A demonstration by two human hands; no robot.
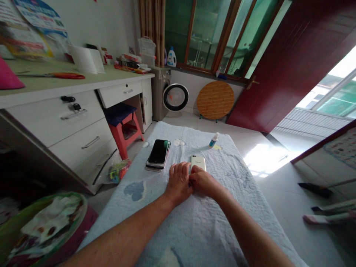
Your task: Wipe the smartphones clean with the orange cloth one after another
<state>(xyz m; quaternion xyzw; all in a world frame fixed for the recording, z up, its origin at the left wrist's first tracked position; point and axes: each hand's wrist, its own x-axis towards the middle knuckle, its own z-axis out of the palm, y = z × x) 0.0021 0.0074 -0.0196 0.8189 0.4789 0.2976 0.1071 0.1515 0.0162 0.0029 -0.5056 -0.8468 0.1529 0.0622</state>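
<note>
A white smartphone [198, 161] lies back side up on the pale blue cloth, its near part covered by my hands. My right hand [204, 181] rests over that near end with its fingers curled in; what they pinch, if anything, is hidden. Close against it on the left, my left hand [179, 182] lies palm down beside the phone's left edge, fingers bent slightly and a little apart. A stack of phones [158, 152] with a dark screen on top sits further left. Towards the far right of the cloth stands a small spray bottle [214, 140] with a blue label.
The cloth-covered surface [228, 222] has floor on both sides. To the left are a full waste bin [86, 207], a white desk [80, 122] and a red stool [125, 129]. Behind are an open-doored washing machine [161, 92], a round wooden board [215, 100] and a red door [278, 63].
</note>
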